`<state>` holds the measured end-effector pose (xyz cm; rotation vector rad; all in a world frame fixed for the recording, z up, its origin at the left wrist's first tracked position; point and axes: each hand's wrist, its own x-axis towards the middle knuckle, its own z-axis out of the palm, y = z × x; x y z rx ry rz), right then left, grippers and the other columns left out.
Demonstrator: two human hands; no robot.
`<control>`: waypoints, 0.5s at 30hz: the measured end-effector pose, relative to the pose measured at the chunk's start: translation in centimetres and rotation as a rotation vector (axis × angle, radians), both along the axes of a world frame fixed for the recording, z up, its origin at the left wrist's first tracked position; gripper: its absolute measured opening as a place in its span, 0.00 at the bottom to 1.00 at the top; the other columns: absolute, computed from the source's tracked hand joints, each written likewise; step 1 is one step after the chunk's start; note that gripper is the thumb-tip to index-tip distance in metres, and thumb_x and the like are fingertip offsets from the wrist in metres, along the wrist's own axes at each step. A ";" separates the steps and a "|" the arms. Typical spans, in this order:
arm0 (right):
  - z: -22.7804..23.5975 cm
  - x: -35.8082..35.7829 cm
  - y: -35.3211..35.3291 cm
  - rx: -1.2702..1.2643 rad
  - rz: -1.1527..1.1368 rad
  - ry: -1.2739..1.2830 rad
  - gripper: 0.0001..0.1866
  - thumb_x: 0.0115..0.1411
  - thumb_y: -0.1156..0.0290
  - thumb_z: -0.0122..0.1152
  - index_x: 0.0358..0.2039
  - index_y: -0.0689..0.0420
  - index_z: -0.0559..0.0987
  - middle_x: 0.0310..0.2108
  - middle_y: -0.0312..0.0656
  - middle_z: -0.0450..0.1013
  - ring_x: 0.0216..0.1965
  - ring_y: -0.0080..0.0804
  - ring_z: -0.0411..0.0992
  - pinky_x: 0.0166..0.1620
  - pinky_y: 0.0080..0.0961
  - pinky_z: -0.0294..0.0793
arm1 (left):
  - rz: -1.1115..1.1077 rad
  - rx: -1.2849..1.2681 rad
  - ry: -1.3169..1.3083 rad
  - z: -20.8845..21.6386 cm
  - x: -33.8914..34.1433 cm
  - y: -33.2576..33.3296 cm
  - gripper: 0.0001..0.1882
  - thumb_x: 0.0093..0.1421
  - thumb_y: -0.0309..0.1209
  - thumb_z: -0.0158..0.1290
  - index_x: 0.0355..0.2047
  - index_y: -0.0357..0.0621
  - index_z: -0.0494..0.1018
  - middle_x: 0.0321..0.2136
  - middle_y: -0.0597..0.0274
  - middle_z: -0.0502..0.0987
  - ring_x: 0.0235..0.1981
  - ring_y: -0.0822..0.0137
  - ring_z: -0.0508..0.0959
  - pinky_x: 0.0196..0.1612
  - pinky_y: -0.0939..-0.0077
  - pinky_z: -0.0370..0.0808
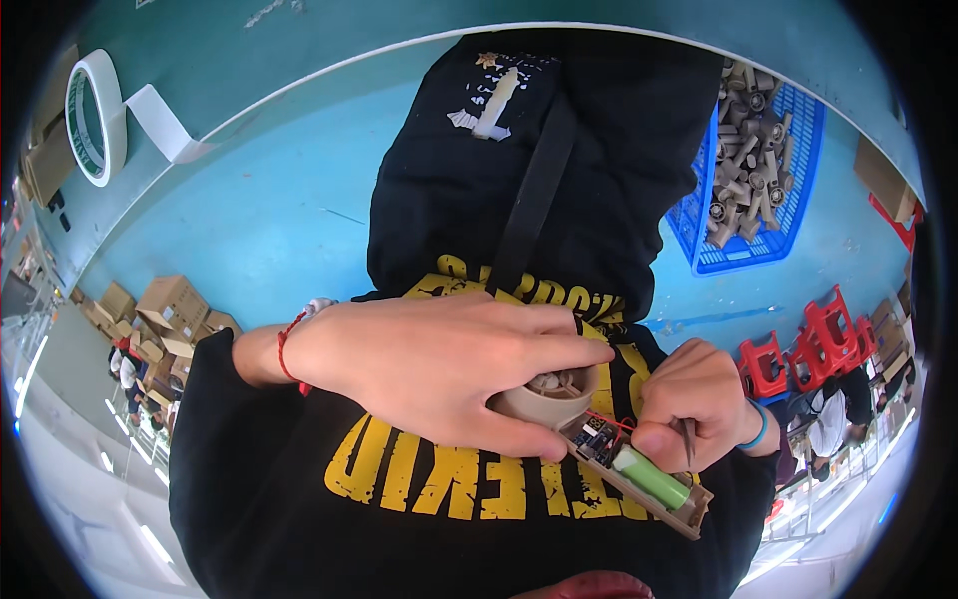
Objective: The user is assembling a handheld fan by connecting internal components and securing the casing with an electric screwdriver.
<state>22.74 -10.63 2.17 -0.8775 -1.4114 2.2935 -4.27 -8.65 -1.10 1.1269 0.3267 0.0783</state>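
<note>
Your left hand (439, 364) lies palm down over the beige plastic handheld housing with a round cup-shaped head and a long open handle (544, 409), gripping the head between the thumb on the near side and the fingers across the top. The housing sits in front of your body, above your black clothing with large yellow lettering (429, 549), its handle slanting down to the right. In the open handle, a small dark circuit board (597, 439) lies next to the head, thin red wires (611, 419) run beside it, and a green cylindrical battery (651, 480) fills the stretch toward the far end. Your right hand (691, 399) is closed around a thin dark pointed tool (689, 444), its point directed down beside the battery; you cannot tell whether it touches. Ahead to the right, a blue plastic basket (733, 264) full of beige plastic parts (746, 180) stands on the light-blue floor (279, 200), partly under the green bench (349, 25). At the left, a white roll of tape (117, 125) has a strip hanging loose.
</note>
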 end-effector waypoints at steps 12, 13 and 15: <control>1.8 0.7 5.4 0.398 -0.045 -0.283 0.07 0.49 0.77 0.71 0.31 0.57 0.84 0.23 0.36 0.73 0.19 0.29 0.69 0.21 0.23 0.63 | 0.163 0.783 0.178 3.2 0.3 6.4 0.41 0.42 0.37 0.69 0.60 0.46 0.72 0.44 0.55 0.72 0.32 0.62 0.78 0.31 0.70 0.74; 2.1 0.7 6.1 0.432 -0.051 -0.297 0.07 0.49 0.77 0.71 0.31 0.57 0.84 0.23 0.36 0.73 0.19 0.29 0.69 0.21 0.23 0.63 | 0.194 0.882 0.212 3.7 0.5 7.5 0.41 0.40 0.35 0.69 0.59 0.47 0.74 0.46 0.53 0.73 0.35 0.61 0.78 0.32 0.70 0.74; 2.0 0.4 8.0 0.684 -0.175 -0.351 0.08 0.49 0.79 0.70 0.31 0.59 0.84 0.24 0.38 0.74 0.22 0.30 0.71 0.23 0.22 0.65 | 0.299 1.173 0.278 4.2 0.8 8.9 0.37 0.37 0.32 0.67 0.54 0.50 0.79 0.52 0.48 0.74 0.39 0.59 0.79 0.33 0.69 0.73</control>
